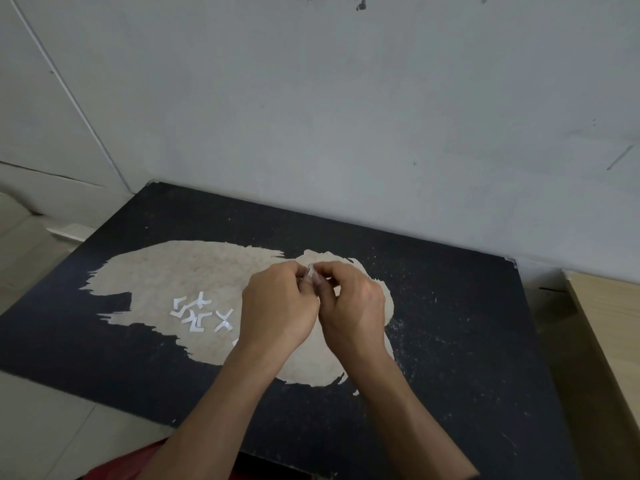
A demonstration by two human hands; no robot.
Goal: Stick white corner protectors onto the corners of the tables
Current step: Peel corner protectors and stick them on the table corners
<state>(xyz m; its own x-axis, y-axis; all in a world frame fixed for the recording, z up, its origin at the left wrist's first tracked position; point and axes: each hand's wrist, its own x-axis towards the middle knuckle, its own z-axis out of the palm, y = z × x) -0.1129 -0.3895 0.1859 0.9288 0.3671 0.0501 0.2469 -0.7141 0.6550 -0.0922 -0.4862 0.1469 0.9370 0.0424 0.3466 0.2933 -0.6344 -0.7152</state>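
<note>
A black table (450, 323) with a large worn, bare tan patch fills the lower half of the view. Several white corner protectors (197, 311) lie loose on the patch, left of my hands. My left hand (278, 306) and my right hand (353, 301) meet over the middle of the table. Their fingertips pinch one small white corner protector (310, 270) between them. Most of that piece is hidden by my fingers.
A grey wall rises right behind the table. The table's far right corner (512, 262) carries a small pale piece. A light wooden table (609, 327) stands to the right across a narrow gap. Pale floor tiles (41, 420) show on the left.
</note>
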